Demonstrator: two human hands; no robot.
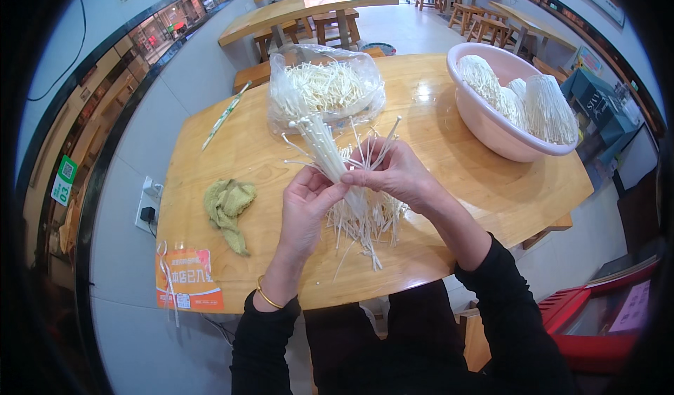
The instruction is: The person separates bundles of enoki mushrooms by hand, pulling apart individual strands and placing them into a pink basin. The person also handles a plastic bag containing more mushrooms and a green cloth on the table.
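Observation:
Above the wooden table, my left hand holds the lower part of a bunch of enoki mushrooms, whose small caps point up and away from me. My right hand pinches the same bunch near its base, and several loose stems stick up between its fingers. Beneath both hands lies a pile of separated enoki stems, partly hidden by them. Just beyond the hands stands a clear plastic bag filled with loose enoki. At the back right, a pink plastic basin holds several whole enoki clusters.
A crumpled green cloth lies left on the table, near an orange printed sheet with a white string. A slim wrapped stick lies at the back left. A wall runs along the left side; a red case stands at the lower right.

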